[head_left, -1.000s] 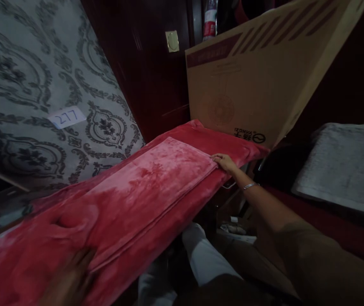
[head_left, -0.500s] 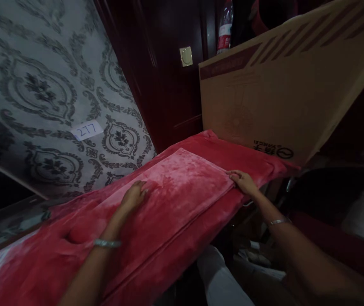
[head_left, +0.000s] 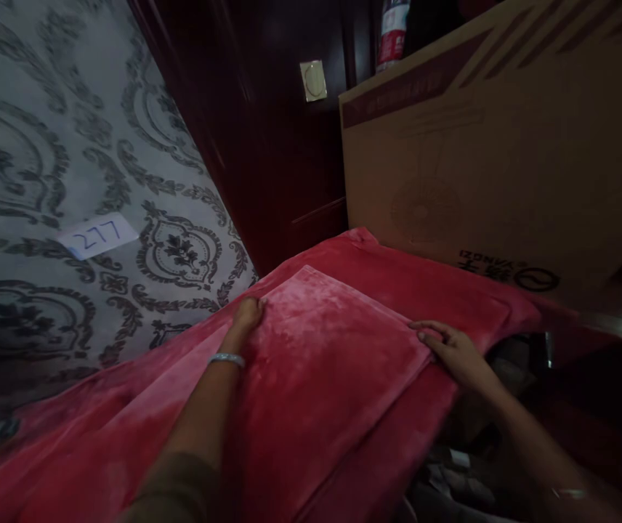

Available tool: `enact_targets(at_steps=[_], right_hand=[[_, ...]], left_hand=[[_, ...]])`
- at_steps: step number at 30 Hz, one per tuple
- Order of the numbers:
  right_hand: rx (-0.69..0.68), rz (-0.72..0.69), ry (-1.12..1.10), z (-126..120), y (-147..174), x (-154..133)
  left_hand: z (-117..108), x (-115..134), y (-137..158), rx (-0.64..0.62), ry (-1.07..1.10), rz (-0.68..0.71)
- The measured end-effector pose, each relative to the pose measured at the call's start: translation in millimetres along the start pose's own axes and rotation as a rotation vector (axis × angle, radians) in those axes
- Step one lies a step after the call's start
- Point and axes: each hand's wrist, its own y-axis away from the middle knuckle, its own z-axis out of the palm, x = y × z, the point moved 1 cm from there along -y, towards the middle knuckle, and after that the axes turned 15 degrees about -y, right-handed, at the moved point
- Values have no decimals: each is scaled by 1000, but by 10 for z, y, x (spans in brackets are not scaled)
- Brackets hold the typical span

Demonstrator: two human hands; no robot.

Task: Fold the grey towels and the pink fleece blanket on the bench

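Observation:
A folded panel of red plush cloth (head_left: 338, 363) lies flat, its straight edges showing, over a wider spread of the same red plush (head_left: 442, 287). My left hand (head_left: 248, 314) is at the panel's far left edge, with its fingers curled onto the fabric and the fingertips partly hidden. At the panel's right corner, my right hand (head_left: 455, 352) pinches the edge between thumb and fingers. A bracelet (head_left: 227, 359) circles my left wrist, and another bracelet (head_left: 568, 493) sits on my right.
Beyond the cloth stands a large cardboard box (head_left: 479, 167), with a bottle (head_left: 392, 36) behind its top edge. A dark red wooden panel (head_left: 267, 145) and patterned wall (head_left: 180, 247) border the far left. Below the right edge lie cluttered items (head_left: 458, 479).
My left hand has shifted from the panel's surface to its far left edge, fingers curling. My right hand stays at the right corner. The view has moved closer to the cloth.

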Motion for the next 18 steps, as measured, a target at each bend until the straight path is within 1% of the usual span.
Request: enact_targets(at_steps=[3,5,7,10,12,15,18], right_hand=[[-8,32,-5,-12,37,-8],[-9,64,4,-18,55,-11],[1,64,16,-16,62,-24],[22,5,14,-2,63,-60],[35,-21,21,4,69,-85],[30,-3,47,-3,92,-120],[2,48,82,-21,115,-154]], left_hand=[[76,211,-203,2,15,9],[108,327,-292,19,21,1],[120,406,-353,45,23,-21],[117,436,-413,76,16,-76],[110,414,-448,63,5,-93],[70,388,-511,5,-20,-56],[-18,483,-624,-60,-41,10]])
